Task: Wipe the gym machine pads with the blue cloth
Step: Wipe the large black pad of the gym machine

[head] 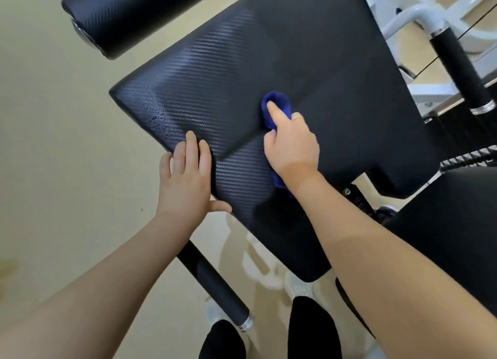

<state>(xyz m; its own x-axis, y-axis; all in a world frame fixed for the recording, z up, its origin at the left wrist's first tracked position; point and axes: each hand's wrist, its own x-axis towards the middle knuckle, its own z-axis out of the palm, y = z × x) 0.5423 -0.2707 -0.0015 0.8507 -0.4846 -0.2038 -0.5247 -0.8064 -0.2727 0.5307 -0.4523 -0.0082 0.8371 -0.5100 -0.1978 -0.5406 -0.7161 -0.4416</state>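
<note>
A large black textured pad (309,62) of the gym machine fills the middle of the head view. Water droplets sit on its left corner. My right hand (291,140) grips the bunched blue cloth (278,104) and presses it on the pad's centre, index finger stretched over the cloth. More cloth shows under my wrist. My left hand (188,175) lies flat on the pad's left edge, fingers straight, thumb along the rim.
A black roller pad (126,11) sits at the upper left. A black handle bar (215,283) runs below the pad. A white frame with a black grip (460,60) stands at the right, another black pad (457,224) at the lower right. Beige floor lies below.
</note>
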